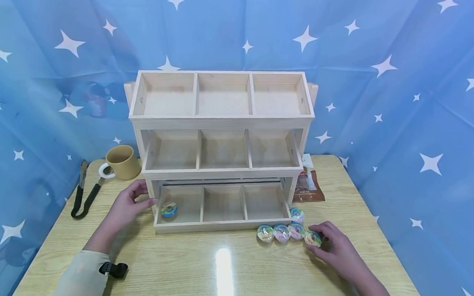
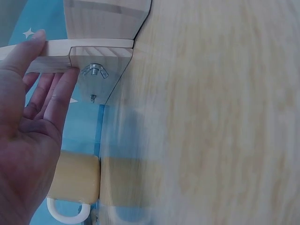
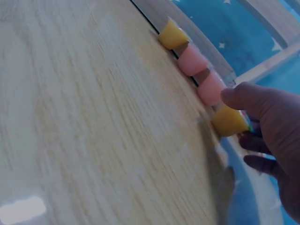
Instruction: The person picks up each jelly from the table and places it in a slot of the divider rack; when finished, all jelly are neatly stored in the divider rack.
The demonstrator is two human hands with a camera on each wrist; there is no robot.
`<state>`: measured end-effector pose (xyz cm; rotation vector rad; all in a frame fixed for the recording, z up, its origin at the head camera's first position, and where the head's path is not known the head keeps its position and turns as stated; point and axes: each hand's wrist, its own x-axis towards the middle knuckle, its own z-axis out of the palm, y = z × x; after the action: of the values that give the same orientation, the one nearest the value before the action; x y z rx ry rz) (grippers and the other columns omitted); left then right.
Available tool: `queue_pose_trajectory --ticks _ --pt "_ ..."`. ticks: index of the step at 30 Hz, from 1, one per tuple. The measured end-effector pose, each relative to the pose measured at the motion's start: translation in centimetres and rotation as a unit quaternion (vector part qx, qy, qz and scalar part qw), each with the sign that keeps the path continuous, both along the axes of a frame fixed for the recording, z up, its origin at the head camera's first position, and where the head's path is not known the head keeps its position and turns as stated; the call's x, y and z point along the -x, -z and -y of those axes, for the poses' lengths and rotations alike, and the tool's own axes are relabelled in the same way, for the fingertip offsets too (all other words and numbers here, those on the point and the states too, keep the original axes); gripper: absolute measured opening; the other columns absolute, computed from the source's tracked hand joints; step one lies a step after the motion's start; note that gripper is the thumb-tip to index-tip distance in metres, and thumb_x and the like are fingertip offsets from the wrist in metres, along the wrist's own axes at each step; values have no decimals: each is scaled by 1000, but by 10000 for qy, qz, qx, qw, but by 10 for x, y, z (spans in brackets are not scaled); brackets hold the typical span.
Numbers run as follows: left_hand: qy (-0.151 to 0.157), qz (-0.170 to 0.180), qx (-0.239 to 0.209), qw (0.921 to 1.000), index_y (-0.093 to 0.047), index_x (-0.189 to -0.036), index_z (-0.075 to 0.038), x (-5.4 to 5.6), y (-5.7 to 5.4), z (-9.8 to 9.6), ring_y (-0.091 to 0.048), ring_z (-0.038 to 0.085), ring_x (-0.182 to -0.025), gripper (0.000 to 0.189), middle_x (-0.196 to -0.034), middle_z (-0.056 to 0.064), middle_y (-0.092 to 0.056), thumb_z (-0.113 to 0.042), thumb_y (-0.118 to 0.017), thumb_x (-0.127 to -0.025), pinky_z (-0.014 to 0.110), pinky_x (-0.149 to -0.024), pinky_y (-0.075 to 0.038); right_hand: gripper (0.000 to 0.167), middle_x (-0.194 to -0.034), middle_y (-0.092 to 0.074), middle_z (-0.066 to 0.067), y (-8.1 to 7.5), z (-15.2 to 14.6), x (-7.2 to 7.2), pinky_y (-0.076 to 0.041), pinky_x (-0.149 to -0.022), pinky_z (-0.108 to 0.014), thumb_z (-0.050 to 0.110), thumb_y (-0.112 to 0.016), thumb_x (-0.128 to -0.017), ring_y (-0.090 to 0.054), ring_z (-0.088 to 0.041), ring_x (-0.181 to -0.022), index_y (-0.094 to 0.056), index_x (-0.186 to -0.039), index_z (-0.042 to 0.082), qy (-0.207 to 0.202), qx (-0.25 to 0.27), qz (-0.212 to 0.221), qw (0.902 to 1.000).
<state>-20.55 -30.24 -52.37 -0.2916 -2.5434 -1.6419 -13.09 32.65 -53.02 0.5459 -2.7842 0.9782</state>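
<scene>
A three-tier wooden shelf point(image 1: 222, 124) with divided trays stands on the table. My left hand point(image 1: 126, 208) grips its lower left upright; the left wrist view shows the thumb and fingers on either side of the wooden bar point(image 2: 56, 48), near a wing nut point(image 2: 94, 69). At the shelf's front right corner, my right hand point(image 1: 339, 251) pinches a yellow jelly cup point(image 3: 229, 121) between thumb and fingers. Beside it sit another yellow jelly cup point(image 3: 172, 35) and pink jelly cups point(image 3: 192, 60), in a row along the tray's front. A blue-sided jelly cup point(image 1: 169, 209) lies in the bottom left compartment.
One more jelly cup point(image 1: 297, 214) sits against the tray's right side. Behind it lies a brown packet point(image 1: 310, 187). A tan mug point(image 1: 124, 162) with a white handle and black-handled tongs point(image 1: 84, 198) are at the left. Blue star-patterned cloth point(image 1: 227, 27) surrounds the table.
</scene>
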Motion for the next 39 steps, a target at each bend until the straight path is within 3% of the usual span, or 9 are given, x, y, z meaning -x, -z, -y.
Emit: queue_pose_trajectory --ticks 9,14,22,28,39 --pt "-12 -9 57 10000 -62 -144 1 -1 0 -1 -67 1 -113 49 -128 24 -74 -6 -82 -101 23 -93 -54 47 -105 -65 8 -6 -3 2 -50 -74 -16 -7 -95 -75 -57 -6 -87 -75 -114 10 184 217 -1004 9945" --pt "-3 -39 76 10000 -61 -144 2 -1 0 0 -68 2 -112 48 -127 22 -74 -5 -81 -101 23 -92 -55 49 -107 -67 7 -13 0 8 -49 -78 -15 -8 -95 -74 -58 -6 -89 -76 -116 8 124 405 -1237 9914" --pt "4 64 52 10000 -61 -145 -1 0 0 1 -67 4 -114 49 -129 21 -73 -6 -82 -101 22 -94 -54 53 -109 -67 7 -26 27 20 -51 -80 -17 -9 -94 -73 -58 -8 -93 -76 -120 7 -200 631 -1037 9924" --pt "11 104 32 9999 -60 -145 1 -2 -2 -1 -67 8 -115 50 -129 23 -73 -7 -82 -101 22 -93 -54 49 -113 -67 7 -36 53 32 -54 -80 -23 -4 -93 -78 -61 -11 -96 -76 -122 10 -609 749 -947 9908" --pt "25 130 -9 9999 -60 -146 0 1 0 0 -67 7 -115 51 -130 20 -73 -9 -83 -101 22 -92 -56 48 -114 -64 7 -44 111 53 -61 -79 -31 -1 -91 -79 -64 -10 -95 -76 -122 12 -1271 992 -504 9856"
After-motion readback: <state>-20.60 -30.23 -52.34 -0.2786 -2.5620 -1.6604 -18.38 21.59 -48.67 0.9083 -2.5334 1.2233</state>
